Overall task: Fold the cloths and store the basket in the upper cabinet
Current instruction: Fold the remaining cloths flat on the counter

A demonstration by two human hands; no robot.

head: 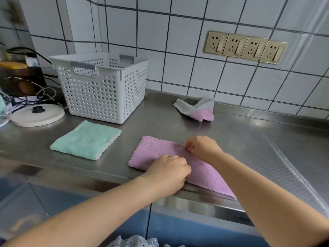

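A pink cloth (153, 152) lies folded in a long strip on the steel counter (249, 139), near its front edge. My left hand (169, 172) pinches the cloth's near edge. My right hand (201, 147) pinches its far edge. To the left lies a folded green cloth (85, 139). A crumpled grey and pink cloth (197, 109) sits by the wall. The white perforated basket (101, 86) stands at the back left, its inside mostly hidden.
A round white lid with a black knob (37, 114) lies left of the basket, among cables and dark appliances (19, 81). Gold wall sockets (245, 47) are set in the tiled wall. Blue cabinet fronts (178, 229) run below the counter.
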